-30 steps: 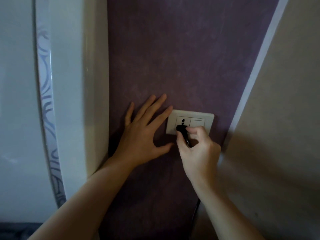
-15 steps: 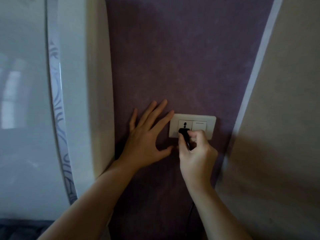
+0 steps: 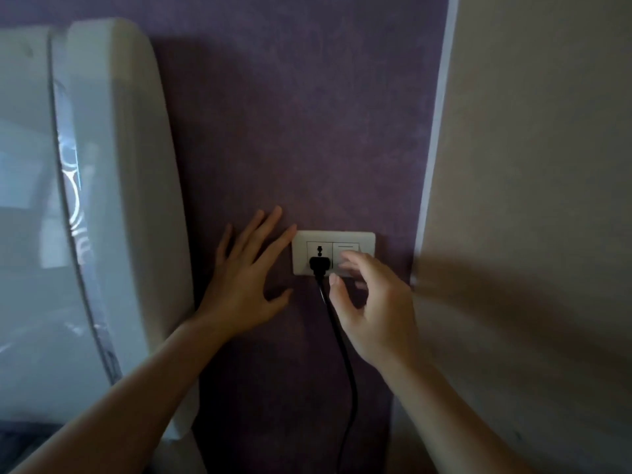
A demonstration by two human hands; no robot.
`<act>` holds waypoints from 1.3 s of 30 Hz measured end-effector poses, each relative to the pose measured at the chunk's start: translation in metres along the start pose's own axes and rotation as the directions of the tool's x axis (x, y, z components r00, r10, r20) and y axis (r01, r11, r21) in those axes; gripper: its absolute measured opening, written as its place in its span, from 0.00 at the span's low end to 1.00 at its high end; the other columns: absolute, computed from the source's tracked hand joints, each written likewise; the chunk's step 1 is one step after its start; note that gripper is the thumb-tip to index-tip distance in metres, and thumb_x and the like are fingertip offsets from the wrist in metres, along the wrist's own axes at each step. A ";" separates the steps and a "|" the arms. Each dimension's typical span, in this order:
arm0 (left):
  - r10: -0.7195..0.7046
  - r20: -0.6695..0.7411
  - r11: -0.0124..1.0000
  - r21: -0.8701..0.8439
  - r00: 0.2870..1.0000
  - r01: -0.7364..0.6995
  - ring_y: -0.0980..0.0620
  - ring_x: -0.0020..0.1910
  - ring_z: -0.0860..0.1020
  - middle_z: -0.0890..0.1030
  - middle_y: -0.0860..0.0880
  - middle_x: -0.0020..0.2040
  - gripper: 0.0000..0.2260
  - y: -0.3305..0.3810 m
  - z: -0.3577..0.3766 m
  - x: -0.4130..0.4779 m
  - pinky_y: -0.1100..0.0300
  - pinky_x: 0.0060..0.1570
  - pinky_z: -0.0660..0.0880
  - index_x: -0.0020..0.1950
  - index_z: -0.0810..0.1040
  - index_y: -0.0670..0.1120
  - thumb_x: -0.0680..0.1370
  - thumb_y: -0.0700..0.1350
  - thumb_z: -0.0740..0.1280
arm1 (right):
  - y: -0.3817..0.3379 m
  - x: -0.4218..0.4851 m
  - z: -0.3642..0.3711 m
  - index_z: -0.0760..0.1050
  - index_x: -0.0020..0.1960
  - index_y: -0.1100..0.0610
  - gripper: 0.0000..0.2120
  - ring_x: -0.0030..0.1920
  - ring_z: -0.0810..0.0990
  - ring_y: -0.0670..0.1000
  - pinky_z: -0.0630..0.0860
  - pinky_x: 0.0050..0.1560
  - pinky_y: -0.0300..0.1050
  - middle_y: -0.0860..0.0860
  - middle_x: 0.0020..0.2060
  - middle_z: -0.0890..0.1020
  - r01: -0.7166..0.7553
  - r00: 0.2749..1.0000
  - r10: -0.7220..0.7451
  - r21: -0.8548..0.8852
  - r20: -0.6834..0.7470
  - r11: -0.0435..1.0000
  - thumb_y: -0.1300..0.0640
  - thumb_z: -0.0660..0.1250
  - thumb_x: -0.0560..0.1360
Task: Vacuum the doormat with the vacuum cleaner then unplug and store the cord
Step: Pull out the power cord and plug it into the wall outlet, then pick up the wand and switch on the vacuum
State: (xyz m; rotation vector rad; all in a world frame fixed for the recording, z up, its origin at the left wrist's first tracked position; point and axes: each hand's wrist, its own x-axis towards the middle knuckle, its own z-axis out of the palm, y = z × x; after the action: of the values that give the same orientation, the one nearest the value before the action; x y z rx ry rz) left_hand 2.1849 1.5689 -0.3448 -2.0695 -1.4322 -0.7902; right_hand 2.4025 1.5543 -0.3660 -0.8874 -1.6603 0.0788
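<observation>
A black plug sits in the white wall socket plate on the purple wall. Its black cord hangs down from the plug toward the floor. My left hand lies flat on the wall just left of the plate, fingers spread and straight. My right hand hovers in front of the plate's right half, near the switch, fingers loosely bent and blurred, holding nothing. The vacuum cleaner and the doormat are out of view.
A tall white appliance with a rounded edge and patterned trim stands close on the left. A beige wall meets the purple wall at a pale strip on the right.
My right hand has let go of the plug and shifted right toward the switch. The plug stays in the socket. The view has tilted so the appliance's top shows.
</observation>
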 end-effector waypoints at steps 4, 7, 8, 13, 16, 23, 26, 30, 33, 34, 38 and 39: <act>-0.047 0.154 0.999 0.016 0.987 0.045 0.50 0.80 0.45 0.48 0.51 0.81 0.46 0.009 -0.021 0.001 0.40 0.75 0.50 0.80 0.55 0.53 0.66 0.51 0.74 | -0.015 0.009 -0.012 0.78 0.65 0.54 0.20 0.58 0.78 0.45 0.74 0.57 0.36 0.46 0.56 0.82 -0.026 0.982 0.048 -0.118 0.184 0.993 0.45 0.63 0.78; -0.046 0.318 0.999 0.029 0.947 0.039 0.49 0.80 0.48 0.49 0.50 0.81 0.48 0.017 -0.058 0.006 0.39 0.74 0.56 0.80 0.54 0.54 0.64 0.46 0.72 | -0.041 0.029 -0.029 0.79 0.63 0.52 0.20 0.56 0.79 0.48 0.79 0.51 0.42 0.47 0.55 0.82 -0.106 0.942 0.170 -0.224 0.288 0.969 0.45 0.62 0.76; -0.051 0.368 0.999 0.023 0.928 0.046 0.49 0.80 0.50 0.49 0.50 0.81 0.48 0.020 -0.074 0.010 0.39 0.74 0.58 0.80 0.53 0.55 0.63 0.45 0.71 | -0.053 0.041 -0.037 0.80 0.63 0.53 0.21 0.56 0.79 0.49 0.80 0.50 0.45 0.48 0.54 0.82 -0.120 0.921 0.205 -0.259 0.332 0.958 0.45 0.62 0.75; -0.157 0.480 0.976 -0.057 0.863 0.209 0.51 0.77 0.61 0.62 0.54 0.78 0.41 0.034 -0.170 0.058 0.43 0.73 0.63 0.79 0.56 0.59 0.68 0.50 0.69 | -0.121 0.119 -0.082 0.80 0.65 0.54 0.26 0.56 0.82 0.55 0.81 0.55 0.52 0.50 0.55 0.83 -0.136 0.805 0.314 -0.359 0.503 0.923 0.44 0.62 0.71; -0.135 0.466 0.966 -0.133 0.874 0.220 0.50 0.74 0.67 0.69 0.54 0.74 0.35 0.046 -0.231 0.098 0.45 0.72 0.65 0.77 0.62 0.57 0.71 0.54 0.68 | -0.167 0.168 -0.118 0.79 0.67 0.53 0.28 0.58 0.82 0.55 0.80 0.57 0.52 0.51 0.58 0.83 -0.127 0.776 0.350 -0.414 0.524 0.901 0.43 0.62 0.71; -0.047 0.426 0.943 -0.280 0.903 0.181 0.49 0.64 0.75 0.77 0.52 0.64 0.25 0.089 -0.327 0.169 0.47 0.70 0.67 0.69 0.71 0.52 0.74 0.58 0.64 | -0.247 0.233 -0.213 0.79 0.65 0.58 0.24 0.60 0.81 0.56 0.79 0.59 0.53 0.54 0.59 0.84 -0.192 0.758 0.460 -0.516 0.462 0.835 0.49 0.71 0.72; 0.027 0.466 0.921 -0.356 0.884 0.159 0.50 0.65 0.74 0.75 0.53 0.67 0.24 0.113 -0.334 0.176 0.46 0.68 0.68 0.71 0.68 0.55 0.76 0.59 0.60 | -0.259 0.230 -0.245 0.79 0.65 0.57 0.24 0.59 0.82 0.56 0.80 0.58 0.53 0.53 0.58 0.84 -0.242 0.761 0.507 -0.548 0.405 0.801 0.46 0.66 0.73; 0.127 0.453 0.883 -0.457 0.882 0.107 0.47 0.62 0.77 0.77 0.49 0.67 0.26 0.148 -0.333 0.185 0.47 0.61 0.74 0.72 0.70 0.52 0.75 0.59 0.61 | -0.259 0.212 -0.288 0.75 0.71 0.53 0.25 0.65 0.77 0.53 0.76 0.65 0.54 0.51 0.64 0.81 -0.283 0.745 0.567 -0.603 0.351 0.746 0.47 0.68 0.75; 0.193 0.421 0.862 -0.505 0.886 0.053 0.46 0.61 0.78 0.77 0.48 0.67 0.28 0.175 -0.330 0.196 0.46 0.60 0.75 0.73 0.70 0.50 0.74 0.56 0.66 | -0.252 0.202 -0.319 0.69 0.75 0.51 0.26 0.72 0.71 0.52 0.68 0.72 0.52 0.49 0.70 0.76 -0.337 0.698 0.648 -0.657 0.306 0.674 0.45 0.64 0.79; 0.210 0.425 0.855 -0.517 0.880 0.046 0.46 0.63 0.77 0.76 0.48 0.68 0.29 0.185 -0.328 0.201 0.46 0.61 0.74 0.74 0.70 0.51 0.74 0.56 0.66 | -0.248 0.199 -0.330 0.68 0.76 0.50 0.26 0.73 0.69 0.51 0.67 0.73 0.51 0.49 0.72 0.74 -0.355 0.685 0.669 -0.671 0.287 0.651 0.45 0.63 0.80; 0.299 0.439 0.845 -0.535 0.847 -0.022 0.47 0.64 0.76 0.77 0.48 0.67 0.29 0.227 -0.311 0.221 0.47 0.61 0.74 0.73 0.70 0.51 0.73 0.54 0.70 | -0.225 0.193 -0.377 0.65 0.78 0.48 0.26 0.75 0.65 0.51 0.62 0.76 0.52 0.48 0.74 0.70 -0.409 0.654 0.726 -0.709 0.211 0.574 0.45 0.61 0.82; 0.325 0.438 0.840 -0.542 0.838 -0.043 0.47 0.64 0.77 0.78 0.48 0.66 0.29 0.239 -0.304 0.226 0.48 0.61 0.75 0.73 0.71 0.51 0.73 0.54 0.70 | -0.216 0.191 -0.389 0.65 0.79 0.48 0.26 0.76 0.65 0.51 0.61 0.76 0.51 0.48 0.75 0.70 -0.417 0.647 0.737 -0.718 0.196 0.558 0.45 0.61 0.82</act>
State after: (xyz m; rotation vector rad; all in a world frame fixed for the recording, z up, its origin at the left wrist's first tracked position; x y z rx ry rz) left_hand 2.4186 1.4318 0.0113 -2.9737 -1.3215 -0.5948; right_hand 2.6267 1.3568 0.0154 -2.1045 -1.7729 0.2568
